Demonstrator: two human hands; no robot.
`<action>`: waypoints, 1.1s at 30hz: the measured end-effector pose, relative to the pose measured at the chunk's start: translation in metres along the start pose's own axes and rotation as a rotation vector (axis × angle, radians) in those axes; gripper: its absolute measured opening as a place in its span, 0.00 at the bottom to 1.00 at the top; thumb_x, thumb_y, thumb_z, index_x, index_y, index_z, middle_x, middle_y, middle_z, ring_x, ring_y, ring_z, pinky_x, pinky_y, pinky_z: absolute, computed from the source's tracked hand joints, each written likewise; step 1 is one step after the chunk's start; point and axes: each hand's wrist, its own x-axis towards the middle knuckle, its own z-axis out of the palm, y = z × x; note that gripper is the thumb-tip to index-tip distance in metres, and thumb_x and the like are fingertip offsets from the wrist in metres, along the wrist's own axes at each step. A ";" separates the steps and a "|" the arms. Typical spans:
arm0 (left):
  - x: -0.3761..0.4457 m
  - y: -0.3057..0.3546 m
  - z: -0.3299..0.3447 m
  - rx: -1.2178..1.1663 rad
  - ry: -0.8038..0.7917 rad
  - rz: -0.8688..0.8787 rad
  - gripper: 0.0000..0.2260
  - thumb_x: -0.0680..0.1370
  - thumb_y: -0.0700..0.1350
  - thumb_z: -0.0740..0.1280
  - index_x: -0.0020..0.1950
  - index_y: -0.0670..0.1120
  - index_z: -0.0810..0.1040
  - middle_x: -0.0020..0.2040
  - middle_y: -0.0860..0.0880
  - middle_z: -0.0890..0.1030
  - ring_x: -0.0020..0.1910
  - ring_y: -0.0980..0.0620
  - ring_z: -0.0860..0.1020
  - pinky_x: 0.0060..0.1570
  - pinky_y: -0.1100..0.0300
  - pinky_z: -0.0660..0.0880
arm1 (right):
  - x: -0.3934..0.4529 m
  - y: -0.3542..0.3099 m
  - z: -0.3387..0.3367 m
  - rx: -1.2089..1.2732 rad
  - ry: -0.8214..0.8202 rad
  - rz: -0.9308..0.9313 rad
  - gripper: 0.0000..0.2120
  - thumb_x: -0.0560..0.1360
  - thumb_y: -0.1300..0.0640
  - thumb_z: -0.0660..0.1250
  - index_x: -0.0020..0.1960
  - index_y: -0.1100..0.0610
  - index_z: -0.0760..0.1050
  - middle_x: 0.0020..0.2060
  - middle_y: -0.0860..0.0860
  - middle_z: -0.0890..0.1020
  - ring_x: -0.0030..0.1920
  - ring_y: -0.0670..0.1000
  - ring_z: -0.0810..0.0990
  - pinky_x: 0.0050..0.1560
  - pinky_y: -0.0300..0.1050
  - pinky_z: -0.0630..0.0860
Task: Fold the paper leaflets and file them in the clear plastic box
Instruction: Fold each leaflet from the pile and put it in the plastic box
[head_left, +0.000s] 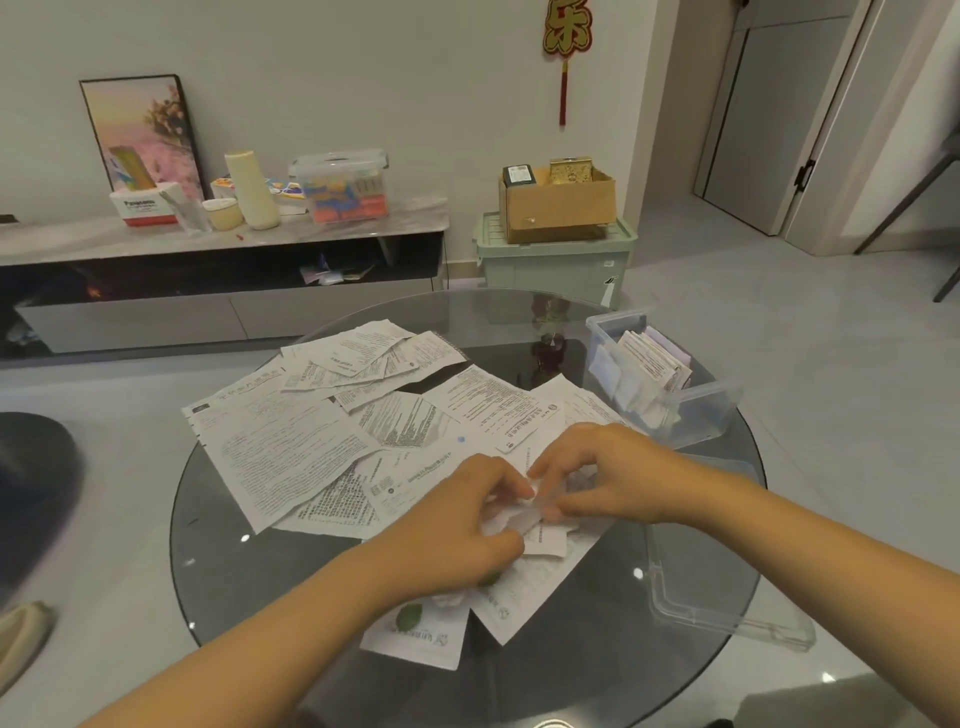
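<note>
Leftmost, unfolded leaflets (291, 447) lie spread over the round glass table (218, 561). Centrally, the left hand (457, 519) and right hand (613, 478) meet, fingers pinched on a small crumpled leaflet (524, 512). Right of them, the clear plastic box (691, 410) holds folded leaflets upright, its lid (727, 587) nearer.

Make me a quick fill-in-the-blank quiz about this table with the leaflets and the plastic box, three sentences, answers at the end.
1. Both hands, left hand and right hand, work on one small leaflet above the round ____ table.
2. The clear plastic box already holds folded leaflets and stands on the person's ____ side.
3. The box's lid lies ____ the box, flat on the table.

Answers: glass; right; off
</note>
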 end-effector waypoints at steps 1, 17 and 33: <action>-0.001 0.001 -0.004 -0.028 -0.018 -0.017 0.14 0.69 0.48 0.64 0.54 0.53 0.73 0.55 0.57 0.75 0.53 0.67 0.73 0.52 0.74 0.69 | -0.001 -0.002 -0.001 0.032 -0.011 0.007 0.11 0.71 0.51 0.72 0.53 0.49 0.81 0.52 0.41 0.80 0.54 0.39 0.74 0.56 0.36 0.70; -0.017 -0.009 -0.049 0.307 0.051 -0.359 0.08 0.74 0.48 0.68 0.48 0.43 0.78 0.40 0.50 0.78 0.35 0.54 0.73 0.34 0.64 0.68 | 0.019 -0.025 0.025 0.166 0.016 0.141 0.22 0.72 0.49 0.71 0.60 0.44 0.63 0.42 0.44 0.78 0.41 0.43 0.77 0.43 0.39 0.74; -0.031 -0.022 -0.027 0.524 -0.088 -0.070 0.21 0.71 0.60 0.68 0.60 0.56 0.67 0.56 0.57 0.64 0.58 0.56 0.64 0.59 0.58 0.67 | 0.012 -0.042 0.044 -0.222 -0.059 -0.191 0.18 0.70 0.41 0.69 0.59 0.44 0.76 0.55 0.42 0.75 0.57 0.43 0.68 0.58 0.41 0.67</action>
